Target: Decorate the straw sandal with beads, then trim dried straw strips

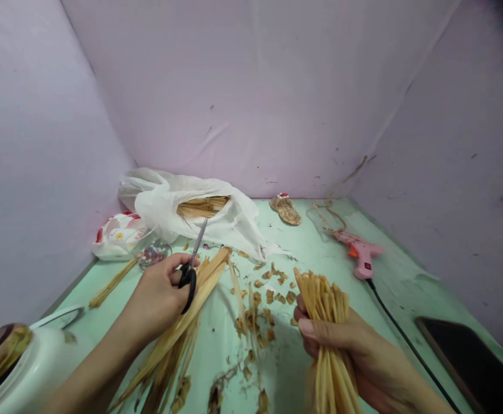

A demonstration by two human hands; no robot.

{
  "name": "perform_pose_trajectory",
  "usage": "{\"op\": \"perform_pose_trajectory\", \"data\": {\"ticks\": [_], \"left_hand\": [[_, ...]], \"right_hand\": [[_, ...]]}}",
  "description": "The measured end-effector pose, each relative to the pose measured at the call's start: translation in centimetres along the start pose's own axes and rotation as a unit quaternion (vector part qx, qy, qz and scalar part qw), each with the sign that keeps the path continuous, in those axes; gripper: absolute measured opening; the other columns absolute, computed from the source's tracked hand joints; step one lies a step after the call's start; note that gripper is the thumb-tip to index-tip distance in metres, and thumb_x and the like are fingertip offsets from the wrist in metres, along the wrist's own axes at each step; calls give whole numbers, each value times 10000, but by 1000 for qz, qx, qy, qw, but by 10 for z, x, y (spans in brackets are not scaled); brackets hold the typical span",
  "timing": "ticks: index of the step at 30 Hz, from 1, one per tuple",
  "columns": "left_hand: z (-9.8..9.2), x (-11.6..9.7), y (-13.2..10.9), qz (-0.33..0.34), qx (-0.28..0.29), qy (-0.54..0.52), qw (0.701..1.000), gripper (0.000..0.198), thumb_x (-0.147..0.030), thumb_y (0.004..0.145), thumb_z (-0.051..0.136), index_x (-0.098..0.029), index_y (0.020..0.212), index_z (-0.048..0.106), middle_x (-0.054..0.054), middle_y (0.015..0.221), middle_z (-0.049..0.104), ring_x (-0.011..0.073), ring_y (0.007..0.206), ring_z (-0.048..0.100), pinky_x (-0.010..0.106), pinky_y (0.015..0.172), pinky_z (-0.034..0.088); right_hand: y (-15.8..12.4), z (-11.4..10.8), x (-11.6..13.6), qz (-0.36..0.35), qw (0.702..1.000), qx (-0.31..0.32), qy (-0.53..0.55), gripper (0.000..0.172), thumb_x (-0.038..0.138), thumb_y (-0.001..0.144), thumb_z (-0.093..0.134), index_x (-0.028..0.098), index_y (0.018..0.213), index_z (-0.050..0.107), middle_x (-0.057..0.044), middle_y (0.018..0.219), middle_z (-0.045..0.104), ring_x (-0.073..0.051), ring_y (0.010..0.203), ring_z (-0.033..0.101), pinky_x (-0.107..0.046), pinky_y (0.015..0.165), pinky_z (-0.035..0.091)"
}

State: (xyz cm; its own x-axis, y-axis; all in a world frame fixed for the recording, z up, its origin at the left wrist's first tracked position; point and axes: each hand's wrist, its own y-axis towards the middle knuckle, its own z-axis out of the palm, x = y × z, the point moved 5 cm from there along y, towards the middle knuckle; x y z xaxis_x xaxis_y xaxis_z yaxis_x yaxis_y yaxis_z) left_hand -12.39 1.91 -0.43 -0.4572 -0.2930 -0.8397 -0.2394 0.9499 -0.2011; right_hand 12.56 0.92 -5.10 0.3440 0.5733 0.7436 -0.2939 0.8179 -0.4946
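Observation:
My left hand (160, 294) is closed on black-handled scissors (192, 261), blades together and pointing up and away. Under that hand lies a loose pile of long dried straw strips (177, 336) on the pale green table (311, 253). My right hand (341, 345) is wrapped round a bundle of trimmed straw strips (324, 299), held upright with the cut ends fanned out on top. Between my hands, several small cut straw bits (272, 287) lie scattered on the table.
A white plastic bag (169, 201) with more straw in it lies at the back left, beside a printed packet (119, 233) and a bowl of beads (154, 253). A pink glue gun (361, 253) with a black cord and a small woven sandal (285, 210) sit at the back right. A white jar (22, 368) stands near left, a dark phone (467, 345) near right.

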Motion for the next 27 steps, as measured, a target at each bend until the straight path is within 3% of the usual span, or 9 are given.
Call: {"op": "perform_pose_trajectory", "data": {"ticks": [3, 9, 13, 16, 19, 24, 27], "left_hand": [[3, -1, -2, -41, 5, -123, 992, 405, -255, 554, 651, -196, 925, 502, -104, 513, 458, 51, 384, 326, 158, 367, 221], [23, -1, -14, -50, 48, -200, 977, 445, -241, 535, 714, -208, 932, 516, -81, 634, 524, 54, 462, 433, 151, 404, 315], [38, -2, -23, -55, 59, -208, 975, 454, -255, 545, 729, -207, 935, 503, -74, 631, 539, 75, 508, 480, 169, 454, 365], [43, -5, -28, -66, 34, -220, 973, 469, -263, 526, 728, -205, 930, 495, -68, 636, 554, 82, 498, 489, 174, 443, 361], [34, -5, -23, -64, -7, -207, 976, 484, -271, 512, 727, -204, 935, 501, -73, 597, 549, 81, 470, 472, 162, 407, 324], [-3, 5, -4, -41, -118, -204, 971, 523, -311, 519, 727, -202, 977, 500, -65, 592, 570, 59, 420, 401, 143, 359, 277], [-18, 9, 3, -22, -157, -225, 961, 548, -302, 495, 744, -192, 977, 508, -58, 611, 574, 53, 425, 393, 137, 353, 282]], "right_hand": [[1, 3, 0, -21, 1000, -15, -9, 237, 213, 478, 799, 160, 675, 679, 30, 571, 575, -72, 480, 470, -184, 459, 374], [8, -3, 3, -94, 991, -76, -56, 393, 313, 472, 806, 162, 818, 698, -23, 734, 659, -155, 645, 562, -250, 572, 441], [9, 7, -3, -84, 994, -20, -74, 379, 342, 503, 794, 142, 806, 682, -39, 708, 662, -210, 712, 606, -320, 673, 466], [7, 15, -4, -90, 993, 4, -74, 359, 296, 482, 800, 146, 784, 674, -39, 706, 675, -230, 714, 622, -340, 683, 476], [6, 16, -3, -97, 993, 9, -66, 338, 288, 484, 797, 151, 766, 671, -42, 704, 683, -233, 690, 630, -335, 657, 485], [11, 8, -1, -105, 991, 2, -80, 319, 295, 489, 792, 142, 744, 676, -57, 680, 684, -243, 675, 638, -340, 648, 493], [13, 7, -2, -107, 990, 11, -91, 349, 297, 476, 795, 137, 764, 679, -67, 695, 691, -264, 716, 643, -346, 660, 496]]}}
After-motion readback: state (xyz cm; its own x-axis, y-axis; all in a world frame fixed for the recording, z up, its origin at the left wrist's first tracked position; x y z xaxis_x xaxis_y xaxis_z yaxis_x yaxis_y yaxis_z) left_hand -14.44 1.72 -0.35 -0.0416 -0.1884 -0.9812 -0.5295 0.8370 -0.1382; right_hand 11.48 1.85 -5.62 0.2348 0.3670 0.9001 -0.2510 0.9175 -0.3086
